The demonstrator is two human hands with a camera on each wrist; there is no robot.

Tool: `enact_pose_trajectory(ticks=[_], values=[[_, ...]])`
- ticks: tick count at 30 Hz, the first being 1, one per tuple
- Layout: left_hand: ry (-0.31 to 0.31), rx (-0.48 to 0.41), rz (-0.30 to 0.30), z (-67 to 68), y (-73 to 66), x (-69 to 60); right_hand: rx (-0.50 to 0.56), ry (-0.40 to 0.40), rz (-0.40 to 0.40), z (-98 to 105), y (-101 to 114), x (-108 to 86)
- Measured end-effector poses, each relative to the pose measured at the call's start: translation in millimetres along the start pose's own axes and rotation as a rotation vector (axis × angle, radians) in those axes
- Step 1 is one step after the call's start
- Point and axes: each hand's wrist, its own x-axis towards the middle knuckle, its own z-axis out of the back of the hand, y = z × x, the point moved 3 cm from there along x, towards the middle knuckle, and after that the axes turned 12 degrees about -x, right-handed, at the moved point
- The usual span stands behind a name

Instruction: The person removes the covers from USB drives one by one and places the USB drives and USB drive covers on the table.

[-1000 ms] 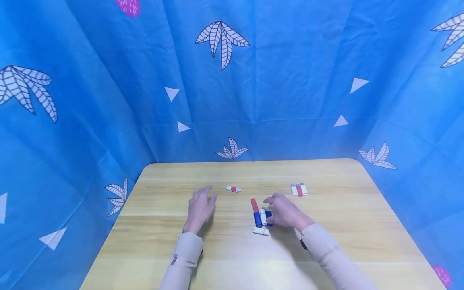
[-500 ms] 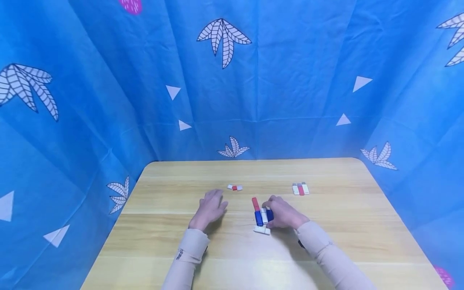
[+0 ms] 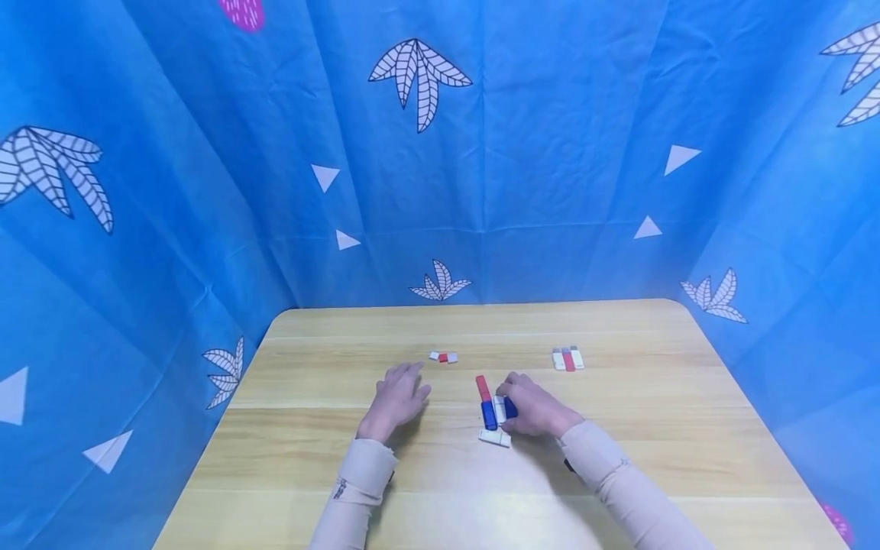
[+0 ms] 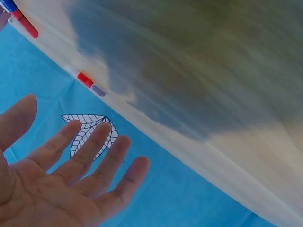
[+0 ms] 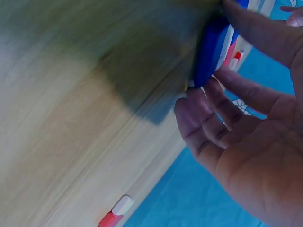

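No text or number can be read; a dark mark [image 3: 340, 488] is seen on the left sleeve [image 3: 364, 467], too small to be deciphered.

In the head view the right hand [image 3: 538, 407] hides part of the dark blue stick [image 3: 510, 409] that it pinches; in the right wrist view its thumb covers the stick's upper end. The left hand [image 4: 52, 194] is cut off at the left and bottom of its own wrist view, where the second blue stick [image 4: 8, 5] runs out at the top left corner. The far small pieces [image 3: 443, 358] and the left sleeve's [image 3: 364, 466] dark print are too tiny to make out. The head view crops the table's [image 3: 289, 428] near side.
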Motion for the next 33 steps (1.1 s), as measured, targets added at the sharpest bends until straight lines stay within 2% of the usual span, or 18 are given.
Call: enact_pose_trajectory(ticks=[6, 14, 21, 27, 33], values=[[-0.001, -0.003, -0.024, 0.2, -2.2, -0.3, -0.049, -0.025, 0.016, -2.1, -1.5, -1.3], [-0.035, -0.037, -0.044, 2.7, -7.0, -0.7, -0.014, -0.088, 0.007, 7.9, -2.6, -1.5], [-0.128, -0.063, -0.124, 4.6, -16.2, 0.6, -0.034, -0.153, 0.013, 14.3, -3.1, -0.9], [-0.181, -0.083, -0.176, 6.7, -28.8, 6.1, -0.067, -0.209, 0.042, 26.3, -0.9, -2.9], [-0.216, -0.106, -0.231, 7.1, -41.5, 12.1, -0.066, -0.209, 0.042, 35.3, 2.7, -5.4]])
